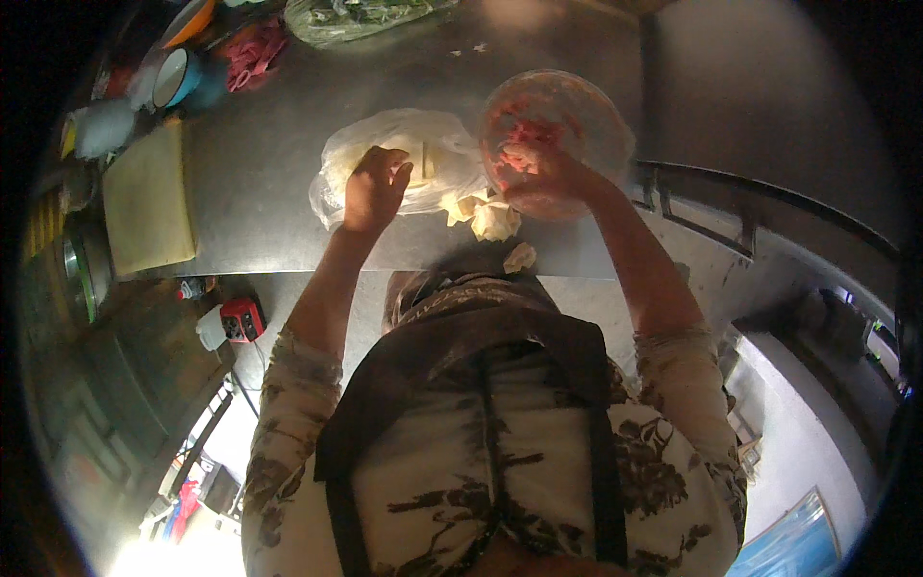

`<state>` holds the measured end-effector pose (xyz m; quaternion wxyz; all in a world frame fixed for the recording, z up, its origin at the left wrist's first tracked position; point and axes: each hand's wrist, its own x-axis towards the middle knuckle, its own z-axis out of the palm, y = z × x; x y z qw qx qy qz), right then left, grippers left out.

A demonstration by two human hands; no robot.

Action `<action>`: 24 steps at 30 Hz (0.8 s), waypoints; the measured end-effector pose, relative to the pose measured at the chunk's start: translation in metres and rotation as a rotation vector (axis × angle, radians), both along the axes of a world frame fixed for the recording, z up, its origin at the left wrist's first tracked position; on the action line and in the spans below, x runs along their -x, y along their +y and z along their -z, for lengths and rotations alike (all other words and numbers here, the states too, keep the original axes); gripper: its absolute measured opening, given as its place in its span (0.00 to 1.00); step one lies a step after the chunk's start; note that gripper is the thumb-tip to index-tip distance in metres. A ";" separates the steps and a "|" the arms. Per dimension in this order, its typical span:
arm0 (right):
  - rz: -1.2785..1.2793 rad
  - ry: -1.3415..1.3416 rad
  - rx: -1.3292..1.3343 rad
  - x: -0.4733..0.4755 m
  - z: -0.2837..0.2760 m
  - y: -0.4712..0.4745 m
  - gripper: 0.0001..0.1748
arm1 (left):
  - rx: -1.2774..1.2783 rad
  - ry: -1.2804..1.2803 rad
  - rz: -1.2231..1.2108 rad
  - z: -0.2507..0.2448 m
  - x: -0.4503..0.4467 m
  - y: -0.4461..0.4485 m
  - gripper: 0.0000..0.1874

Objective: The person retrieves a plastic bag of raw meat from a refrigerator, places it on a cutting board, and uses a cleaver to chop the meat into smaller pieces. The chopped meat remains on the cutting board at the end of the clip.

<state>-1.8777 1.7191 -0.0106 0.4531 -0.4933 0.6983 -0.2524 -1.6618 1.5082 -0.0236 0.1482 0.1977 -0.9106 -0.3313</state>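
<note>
My left hand is over a clear plastic bag with pale dough wrappers in it. Its fingers are bent and the thumb stands apart; whether a wrapper is in the palm I cannot tell. On the right, my right hand reaches into a round translucent bowl. Its fingertips are in pink minced meat, and what they grip is unclear. Between bag and bowl sit folded dumplings, close together. One more folded piece of dough lies by the table's near edge.
A metal-topped table spans the front. At its left lie a pale cutting board, a blue bowl and a red plastic bag. Leafy greens in plastic lie at the far side. A dark metal rail curves at right.
</note>
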 end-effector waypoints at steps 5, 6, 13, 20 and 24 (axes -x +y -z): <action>-0.063 0.144 -0.043 -0.001 0.030 -0.012 0.20 | -1.374 -0.033 -0.129 -0.021 0.023 0.067 0.14; 0.010 -0.028 -0.156 -0.002 0.035 -0.014 0.19 | -1.435 -0.059 -0.155 -0.022 0.029 0.078 0.14; 0.178 -0.209 -0.330 -0.006 0.018 -0.015 0.22 | -1.512 -0.046 -0.270 -0.024 0.042 0.096 0.10; 0.209 -0.428 -0.072 -0.004 -0.059 0.003 0.21 | -1.447 -0.010 -0.262 -0.025 0.034 0.091 0.10; 0.531 -0.855 0.097 -0.008 -0.080 0.016 0.20 | -0.518 -0.058 -0.225 -0.017 0.013 0.042 0.11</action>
